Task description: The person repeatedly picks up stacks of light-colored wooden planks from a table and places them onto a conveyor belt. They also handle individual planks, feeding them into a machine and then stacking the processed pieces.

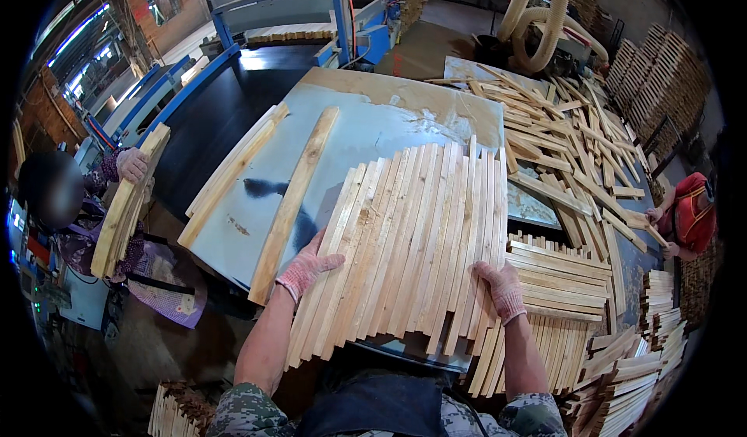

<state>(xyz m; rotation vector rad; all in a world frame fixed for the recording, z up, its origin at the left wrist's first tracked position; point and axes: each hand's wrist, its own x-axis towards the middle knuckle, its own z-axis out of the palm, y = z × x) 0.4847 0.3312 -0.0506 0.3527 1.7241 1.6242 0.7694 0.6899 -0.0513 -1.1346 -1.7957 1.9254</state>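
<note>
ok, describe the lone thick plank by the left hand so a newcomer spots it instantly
Start at the grey metal table. Left of the fanned row of thin slats, just above the left hand, one thick plank lies diagonally. Unlike them, it lies alone, broader and longer.
</note>
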